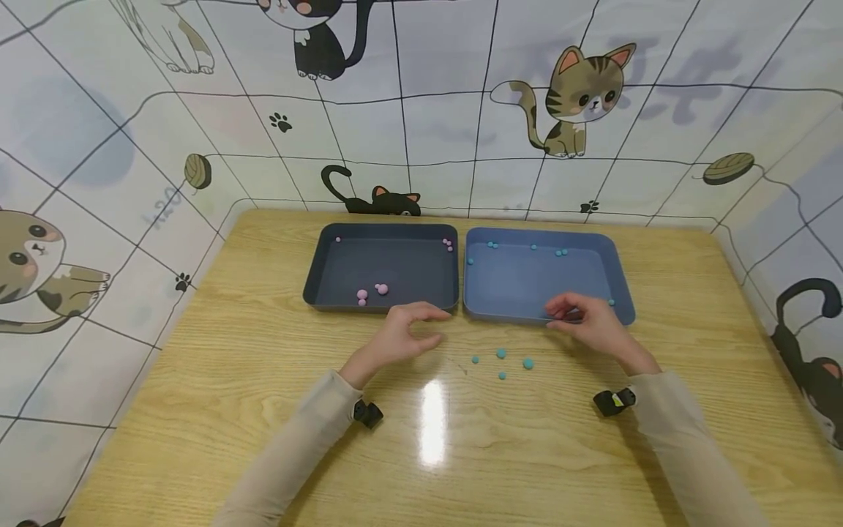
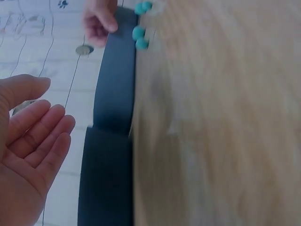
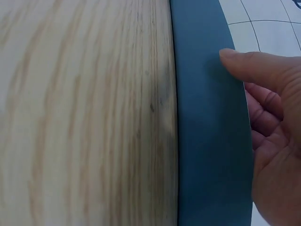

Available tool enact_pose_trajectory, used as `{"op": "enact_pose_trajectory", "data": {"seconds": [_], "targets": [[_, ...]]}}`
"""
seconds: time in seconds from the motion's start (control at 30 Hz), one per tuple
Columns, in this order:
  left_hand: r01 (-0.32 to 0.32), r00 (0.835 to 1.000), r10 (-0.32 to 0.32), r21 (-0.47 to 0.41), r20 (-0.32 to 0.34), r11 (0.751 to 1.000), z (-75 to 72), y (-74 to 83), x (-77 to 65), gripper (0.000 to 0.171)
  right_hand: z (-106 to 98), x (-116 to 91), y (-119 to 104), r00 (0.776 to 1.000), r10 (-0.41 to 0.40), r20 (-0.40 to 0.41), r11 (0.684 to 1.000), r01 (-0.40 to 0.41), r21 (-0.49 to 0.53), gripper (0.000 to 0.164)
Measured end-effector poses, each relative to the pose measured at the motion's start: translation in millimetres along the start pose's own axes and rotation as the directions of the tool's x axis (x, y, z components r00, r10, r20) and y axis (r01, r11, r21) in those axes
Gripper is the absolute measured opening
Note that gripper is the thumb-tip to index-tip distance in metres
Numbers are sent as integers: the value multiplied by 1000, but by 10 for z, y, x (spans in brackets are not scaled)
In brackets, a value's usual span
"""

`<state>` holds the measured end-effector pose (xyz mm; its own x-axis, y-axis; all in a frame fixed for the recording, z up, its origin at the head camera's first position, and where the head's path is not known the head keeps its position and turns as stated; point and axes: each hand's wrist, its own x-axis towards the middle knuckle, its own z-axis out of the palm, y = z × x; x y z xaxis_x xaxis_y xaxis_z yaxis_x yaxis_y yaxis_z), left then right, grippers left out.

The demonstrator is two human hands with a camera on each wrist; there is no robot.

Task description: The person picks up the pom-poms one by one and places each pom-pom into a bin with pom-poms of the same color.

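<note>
Four smooth, round blue balls point(image 1: 501, 353) of differing size lie on the glossy wood-grained table point(image 1: 263, 380) between both hands' fingertips. The left hand point(image 1: 403, 335) is empty, thumb spread from loosely bent fingers, with small pink balls beyond them in the dark tray point(image 1: 415, 271). The right hand point(image 1: 590, 322) curves its fingers over the near wall of the smooth, round-cornered blue tray point(image 1: 527, 289), thumb outside; whether it grips anything cannot be told. More blue balls lie beyond those fingers.
</note>
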<state>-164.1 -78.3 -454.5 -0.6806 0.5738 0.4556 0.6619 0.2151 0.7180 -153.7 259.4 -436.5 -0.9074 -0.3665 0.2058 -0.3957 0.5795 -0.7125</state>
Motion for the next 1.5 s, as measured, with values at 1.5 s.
{"op": "enact_pose_trajectory", "data": {"seconds": [1.5], "targets": [[171,940,-181,60,289,983,654,42,216,30,59,-8,311,1000,-13,4,1000,13,-7,14]]}}
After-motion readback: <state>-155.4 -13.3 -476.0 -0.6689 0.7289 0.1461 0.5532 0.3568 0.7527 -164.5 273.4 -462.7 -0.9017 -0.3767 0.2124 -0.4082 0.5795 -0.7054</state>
